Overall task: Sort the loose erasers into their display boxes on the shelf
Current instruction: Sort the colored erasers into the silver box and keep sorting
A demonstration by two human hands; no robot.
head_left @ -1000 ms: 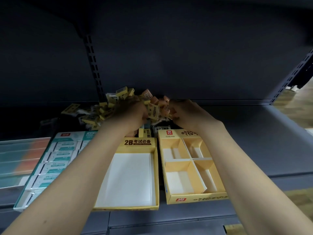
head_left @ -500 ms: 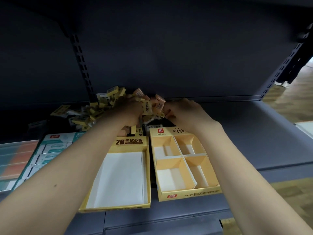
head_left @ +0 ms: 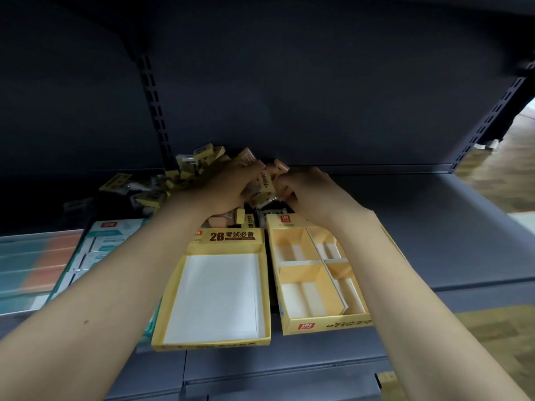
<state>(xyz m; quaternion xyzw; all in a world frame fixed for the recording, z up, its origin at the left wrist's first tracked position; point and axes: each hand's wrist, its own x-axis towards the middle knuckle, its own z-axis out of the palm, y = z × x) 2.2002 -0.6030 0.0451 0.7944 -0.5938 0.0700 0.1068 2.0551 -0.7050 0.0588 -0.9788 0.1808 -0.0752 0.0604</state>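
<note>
A heap of loose erasers (head_left: pixel 185 175), yellow-sleeved and peach ones, lies at the back of the grey shelf (head_left: pixel 434 227). My left hand (head_left: pixel 228 189) and my right hand (head_left: pixel 307 189) both reach into the heap, fingers curled around erasers; a yellow eraser (head_left: pixel 266 183) stands between them. In front sit two open display boxes: a yellow 2B box (head_left: pixel 231 237) with a white floor and nothing in it, and to its right a yellow four-compartment box (head_left: pixel 327 325), also holding nothing.
A teal and white display box (head_left: pixel 95 250) with packed erasers stands left of the 2B box. Further left lie orange and teal packs (head_left: pixel 34 264). Slotted uprights (head_left: pixel 153 111) run up the dark back panel. Wooden floor (head_left: pixel 498 175) shows at right.
The head camera has shifted slightly. Both hands stay buried in the heap, working among the erasers; the boxes have not moved.
</note>
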